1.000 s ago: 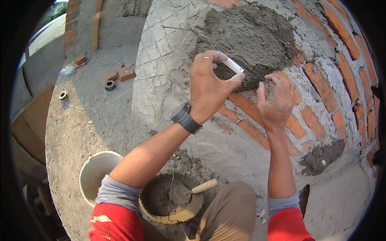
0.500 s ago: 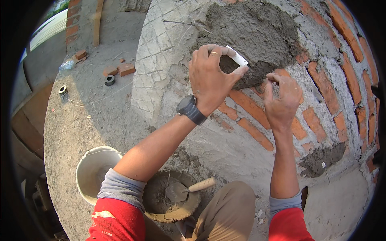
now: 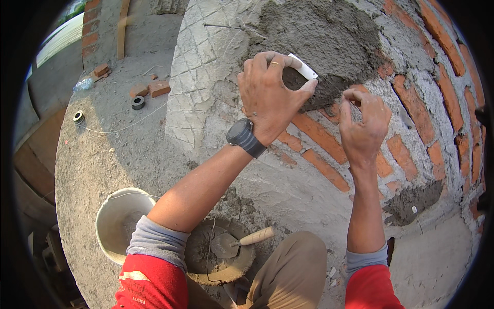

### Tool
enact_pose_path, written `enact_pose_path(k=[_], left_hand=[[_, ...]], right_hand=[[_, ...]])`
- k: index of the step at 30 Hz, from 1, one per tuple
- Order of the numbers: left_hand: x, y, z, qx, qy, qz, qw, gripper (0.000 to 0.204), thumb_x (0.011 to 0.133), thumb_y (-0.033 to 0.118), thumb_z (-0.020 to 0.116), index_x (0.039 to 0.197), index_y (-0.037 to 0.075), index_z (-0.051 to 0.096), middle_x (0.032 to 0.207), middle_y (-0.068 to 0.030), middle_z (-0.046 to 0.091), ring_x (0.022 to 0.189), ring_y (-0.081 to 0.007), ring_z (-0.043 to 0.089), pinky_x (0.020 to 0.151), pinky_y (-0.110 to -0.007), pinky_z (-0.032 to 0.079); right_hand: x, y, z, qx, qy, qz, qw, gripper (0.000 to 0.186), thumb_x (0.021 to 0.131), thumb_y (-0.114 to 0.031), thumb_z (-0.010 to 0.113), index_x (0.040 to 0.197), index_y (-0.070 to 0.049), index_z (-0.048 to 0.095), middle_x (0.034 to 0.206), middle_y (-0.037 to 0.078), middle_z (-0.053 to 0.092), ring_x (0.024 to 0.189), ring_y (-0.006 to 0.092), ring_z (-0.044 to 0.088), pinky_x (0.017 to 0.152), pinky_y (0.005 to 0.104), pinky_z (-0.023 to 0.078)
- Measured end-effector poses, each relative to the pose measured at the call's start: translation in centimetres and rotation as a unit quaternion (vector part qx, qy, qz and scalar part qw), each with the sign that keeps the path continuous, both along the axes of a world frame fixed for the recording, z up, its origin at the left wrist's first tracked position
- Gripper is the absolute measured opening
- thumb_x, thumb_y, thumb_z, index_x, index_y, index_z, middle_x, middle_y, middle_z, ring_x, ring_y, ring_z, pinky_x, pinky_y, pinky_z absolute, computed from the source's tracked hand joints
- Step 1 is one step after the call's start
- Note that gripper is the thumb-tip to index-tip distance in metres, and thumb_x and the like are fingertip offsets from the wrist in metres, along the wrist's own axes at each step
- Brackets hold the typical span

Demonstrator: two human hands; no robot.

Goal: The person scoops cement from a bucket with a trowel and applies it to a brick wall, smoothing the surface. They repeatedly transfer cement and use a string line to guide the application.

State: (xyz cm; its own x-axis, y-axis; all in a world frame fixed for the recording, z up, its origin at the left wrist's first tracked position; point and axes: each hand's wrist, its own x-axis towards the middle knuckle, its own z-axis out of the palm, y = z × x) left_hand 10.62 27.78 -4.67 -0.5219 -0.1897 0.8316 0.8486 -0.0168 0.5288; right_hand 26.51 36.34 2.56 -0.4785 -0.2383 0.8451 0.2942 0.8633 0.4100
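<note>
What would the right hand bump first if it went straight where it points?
Probably the big mortar patch, just ahead of the right hand, though I can't tell how deep the gap is.

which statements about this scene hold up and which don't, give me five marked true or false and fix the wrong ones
1. The left hand holds a white strip between thumb and fingers. True.
2. A dark watch is worn on the right wrist. False: the watch is on the left wrist.
3. The trowel has its blade inside the round basin. True.
4. The pale bucket stands to the right of the basin. False: the bucket stands to the left of it.
5. The right hand grips the trowel. False: the right hand is raised in front of the brickwork, away from the trowel.
</note>
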Motion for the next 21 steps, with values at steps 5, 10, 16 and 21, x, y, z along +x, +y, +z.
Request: enact_pose_path(k=[5, 10, 16, 21], left_hand=[[0.2, 0.1, -0.1, -0.015, -0.007, 0.012, 1.000, 0.040, 0.070, 0.040, 0.093, 0.097, 0.019, 0.074, 0.110, -0.0027, 0.066, 0.108, -0.0252, 0.060, 0.090, -0.043, 0.046], [-0.2, 0.3, 0.2, 0.010, -0.007, 0.025, 1.000, 0.049, 0.069, 0.041, 0.094, 0.100, 0.015, 0.068, 0.103, -0.0010, 0.066, 0.102, -0.0243, 0.060, 0.086, -0.043, 0.045], [-0.5, 0.4, 0.6, 0.026, 0.001, 0.045, 0.999, 0.054, 0.068, 0.045, 0.095, 0.101, 0.014, 0.066, 0.096, 0.0001, 0.066, 0.096, -0.0241, 0.060, 0.084, -0.042, 0.044], [-0.8, 0.5, 0.7, 0.020, -0.001, 0.051, 0.999, 0.056, 0.067, 0.047, 0.095, 0.102, 0.014, 0.067, 0.098, 0.0001, 0.067, 0.095, -0.0237, 0.059, 0.083, -0.041, 0.044]], right_hand=[[-0.1, 0.0, 0.0, 0.001, 0.000, -0.004, 1.000, 0.020, 0.082, -0.005, 0.078, 0.100, -0.013, 0.071, 0.094, 0.000, 0.071, 0.096, 0.0187, 0.066, 0.092, 0.0387, 0.041], [-0.1, -0.1, -0.1, 0.008, -0.005, -0.013, 1.000, 0.020, 0.082, -0.005, 0.078, 0.099, -0.013, 0.071, 0.094, 0.000, 0.071, 0.095, 0.0188, 0.066, 0.093, 0.0384, 0.041], [-0.1, -0.1, -0.2, 0.008, -0.003, -0.012, 1.000, 0.020, 0.082, -0.005, 0.078, 0.098, -0.014, 0.071, 0.092, 0.000, 0.071, 0.095, 0.0190, 0.066, 0.092, 0.0383, 0.041], [-0.2, 0.2, -0.2, 0.016, -0.004, -0.014, 1.000, 0.019, 0.082, -0.005, 0.078, 0.098, -0.014, 0.071, 0.093, 0.000, 0.071, 0.095, 0.0187, 0.066, 0.092, 0.0378, 0.041]])
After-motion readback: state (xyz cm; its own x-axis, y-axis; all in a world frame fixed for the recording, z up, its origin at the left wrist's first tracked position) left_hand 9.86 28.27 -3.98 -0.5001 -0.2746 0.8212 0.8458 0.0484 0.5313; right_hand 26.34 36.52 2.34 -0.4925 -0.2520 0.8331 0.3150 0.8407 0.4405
